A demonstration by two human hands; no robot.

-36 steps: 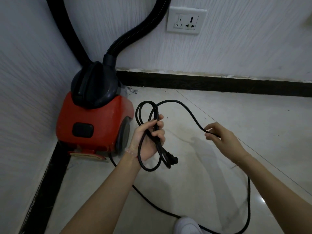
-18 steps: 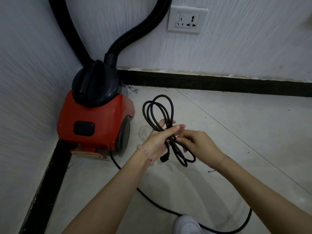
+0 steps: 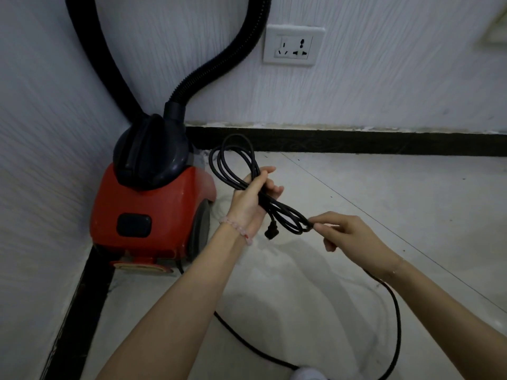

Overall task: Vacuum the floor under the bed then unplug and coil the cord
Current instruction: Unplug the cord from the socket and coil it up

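The black power cord (image 3: 236, 171) is round, smooth-jacketed and rubbery, gathered into several long narrow loops. The left hand (image 3: 251, 200) is closed around the middle of the bundle, fingers wrapped over it, so one end of the loops stands up toward the skirting and the other hangs down to the right. The moulded black plug (image 3: 271, 232) dangles free just below that hand. The right hand (image 3: 352, 237) pinches the low end of the loops between thumb and forefinger, the other fingers curled. From under the right wrist the loose remainder of the cord sweeps in a wide curve across the floor (image 3: 356, 193) and back toward the vacuum.

The canister vacuum cleaner (image 3: 151, 212) sits in the corner: a glossy red plastic body, a rounded dark lid, a grey wheel, and a ribbed black hose (image 3: 219, 69) arching up the wall. The white wall socket (image 3: 293, 45) is bare, with nothing plugged in. The walls are pale with a combed, streaked texture; a black skirting board (image 3: 356, 144) runs along their foot. The floor is glossy, pale, marbled tile. A beaded bracelet (image 3: 237, 229) circles the left wrist.
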